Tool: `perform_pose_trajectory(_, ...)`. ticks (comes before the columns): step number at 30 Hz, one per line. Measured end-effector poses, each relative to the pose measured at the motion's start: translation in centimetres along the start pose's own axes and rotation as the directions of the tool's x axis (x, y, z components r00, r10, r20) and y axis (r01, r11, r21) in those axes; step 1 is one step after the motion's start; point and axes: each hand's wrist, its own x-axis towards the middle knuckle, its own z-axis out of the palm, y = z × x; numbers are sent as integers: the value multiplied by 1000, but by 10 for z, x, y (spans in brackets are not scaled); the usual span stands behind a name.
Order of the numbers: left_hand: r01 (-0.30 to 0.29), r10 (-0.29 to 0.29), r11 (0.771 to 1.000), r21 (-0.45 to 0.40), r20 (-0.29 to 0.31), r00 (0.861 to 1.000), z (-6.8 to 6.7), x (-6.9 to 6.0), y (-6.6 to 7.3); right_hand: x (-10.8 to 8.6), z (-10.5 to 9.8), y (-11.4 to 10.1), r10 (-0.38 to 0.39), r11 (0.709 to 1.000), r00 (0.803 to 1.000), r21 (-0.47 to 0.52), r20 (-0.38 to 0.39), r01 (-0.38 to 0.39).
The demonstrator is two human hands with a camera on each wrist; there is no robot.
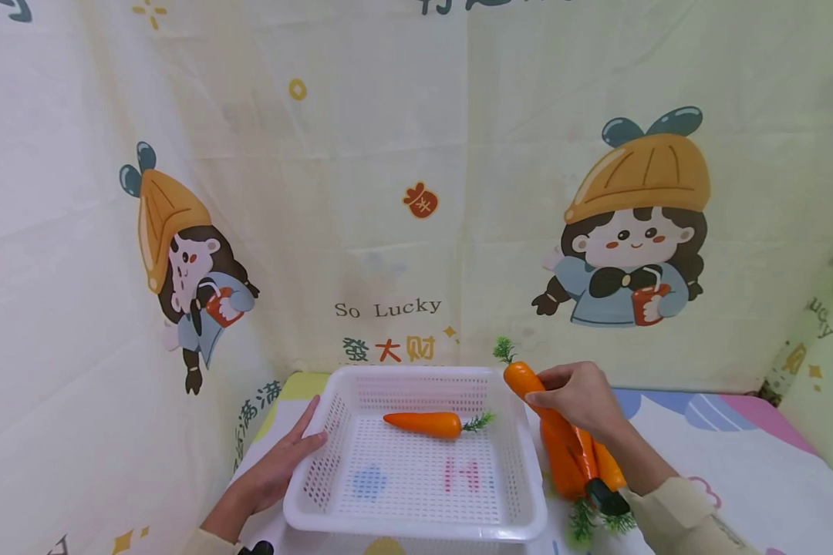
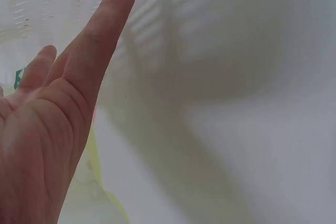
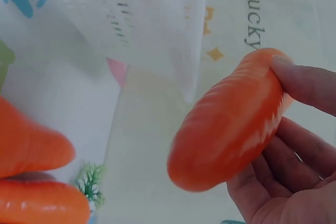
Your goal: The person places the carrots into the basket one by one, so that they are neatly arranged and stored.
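My right hand pinches an orange carrot with a green leafy top, beside the right rim of a white plastic basket. In the right wrist view the held carrot lies between thumb and fingers, clear of the basket wall. Inside the basket, another carrot lies with its leaves pointing right. My left hand rests against the basket's left side with its fingers extended; the left wrist view shows the palm under the basket's slotted wall.
Several more carrots lie piled right of the basket, partly hidden by my right forearm. A patterned cloth covers the table. Printed curtains hang close behind and at both sides.
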Motion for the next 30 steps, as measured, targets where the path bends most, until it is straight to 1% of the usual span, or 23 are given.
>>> perform_pose_trajectory(7, -1, 1, 1000, 6, 7, 1000, -1, 2, 0, 5, 13, -9, -53, 998, 999, 17, 5, 53)
perform_pose_trajectory(12, 5, -5, 1000, -8, 10, 1000, -2, 2, -1, 7, 25, -20, -85, 996, 996, 27, 6, 85)
perform_pose_trajectory(17, 10, -10, 1000, -16, 6, 1000, -2, 2, -1, 7, 34, -30, -94, 994, 995, 59, 19, 93)
perform_pose_trajectory(23, 1, -1, 1000, -8, 4, 1000, 0, 1, 2, 8, 47, -42, -112, 993, 994, 47, 15, 112)
perform_pose_trajectory(30, 4, -4, 1000, -21, 1, 1000, -1, 2, -1, 12, 63, -50, -117, 992, 992, 54, 48, 115)
